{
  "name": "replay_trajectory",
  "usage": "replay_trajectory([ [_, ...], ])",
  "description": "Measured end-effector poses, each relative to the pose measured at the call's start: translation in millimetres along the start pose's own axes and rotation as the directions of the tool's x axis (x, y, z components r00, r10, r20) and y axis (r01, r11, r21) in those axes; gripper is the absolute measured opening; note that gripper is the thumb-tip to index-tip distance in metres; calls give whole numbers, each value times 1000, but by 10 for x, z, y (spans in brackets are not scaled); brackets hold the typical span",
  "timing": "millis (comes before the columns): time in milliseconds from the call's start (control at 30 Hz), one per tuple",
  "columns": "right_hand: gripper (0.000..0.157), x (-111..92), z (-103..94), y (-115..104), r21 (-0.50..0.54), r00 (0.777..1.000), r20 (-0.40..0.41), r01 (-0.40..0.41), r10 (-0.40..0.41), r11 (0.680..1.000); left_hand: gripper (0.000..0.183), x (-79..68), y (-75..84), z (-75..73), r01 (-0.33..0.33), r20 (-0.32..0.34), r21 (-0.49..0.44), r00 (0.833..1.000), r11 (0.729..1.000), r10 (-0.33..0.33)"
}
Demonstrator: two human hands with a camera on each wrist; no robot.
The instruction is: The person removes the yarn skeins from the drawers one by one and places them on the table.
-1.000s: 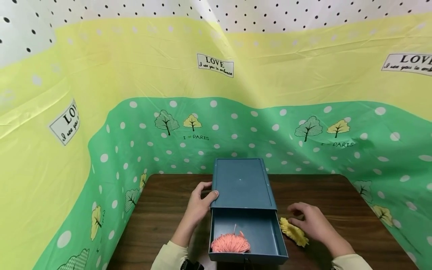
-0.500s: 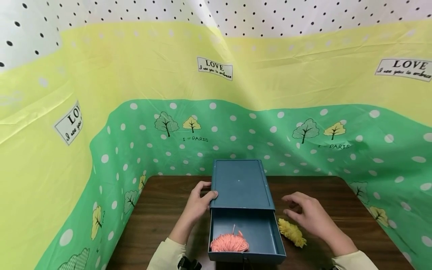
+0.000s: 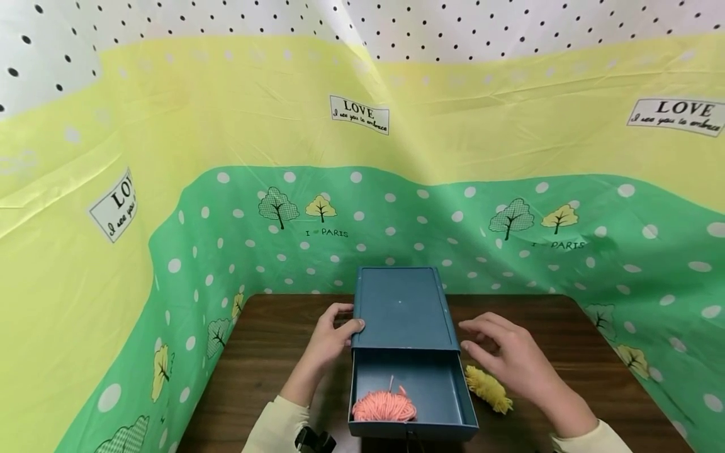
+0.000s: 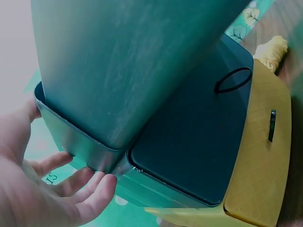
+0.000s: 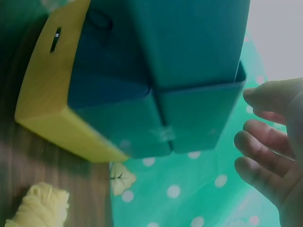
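Observation:
A blue drawer unit (image 3: 403, 308) stands on the table, its top drawer (image 3: 442, 431) pulled out. Inside that drawer, at the front left, lies a pink yarn bundle (image 3: 385, 406). My left hand (image 3: 331, 333) rests on the unit's left side, thumb at the top edge and fingers along the side wall. Beside the unit's right side is my right hand (image 3: 506, 352), fingers loosely bent and holding nothing; the right wrist view shows a gap between them and the wall. A yellow yarn bundle (image 3: 488, 390) lies on the table just below this hand.
Beneath the open drawer, a closed blue drawer (image 4: 199, 127) and a yellow drawer (image 4: 260, 151) are stacked, each with a dark pull. The brown wooden table (image 3: 272, 365) is backed by a patterned green and yellow curtain (image 3: 391, 207).
My right hand has moved away from above the yellow yarn bundle, leftward and farther back towards the drawer unit's right side. My left hand keeps its place on the unit.

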State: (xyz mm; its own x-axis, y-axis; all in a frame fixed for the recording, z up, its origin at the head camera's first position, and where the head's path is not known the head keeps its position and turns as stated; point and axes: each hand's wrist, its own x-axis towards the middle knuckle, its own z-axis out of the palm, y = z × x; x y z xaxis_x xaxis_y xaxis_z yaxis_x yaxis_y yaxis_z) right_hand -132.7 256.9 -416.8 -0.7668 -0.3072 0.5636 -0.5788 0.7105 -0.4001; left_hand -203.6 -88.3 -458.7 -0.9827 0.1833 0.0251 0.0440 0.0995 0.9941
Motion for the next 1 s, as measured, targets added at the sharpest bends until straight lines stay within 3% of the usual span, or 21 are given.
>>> replay_trajectory([
  [600,26,49,183,-490,66,997,27,63,-65,996,67,21,68,-48,51,67,-18,997,999,-49],
  [833,25,65,275,-597,121,991,114,56,-70,991,69,15,62,-77,70,104,-50,992,996,-65],
  [1000,28,76,322,-667,181,974,200,71,-107,981,71,-6,51,-89,93,125,-89,989,992,-81],
])
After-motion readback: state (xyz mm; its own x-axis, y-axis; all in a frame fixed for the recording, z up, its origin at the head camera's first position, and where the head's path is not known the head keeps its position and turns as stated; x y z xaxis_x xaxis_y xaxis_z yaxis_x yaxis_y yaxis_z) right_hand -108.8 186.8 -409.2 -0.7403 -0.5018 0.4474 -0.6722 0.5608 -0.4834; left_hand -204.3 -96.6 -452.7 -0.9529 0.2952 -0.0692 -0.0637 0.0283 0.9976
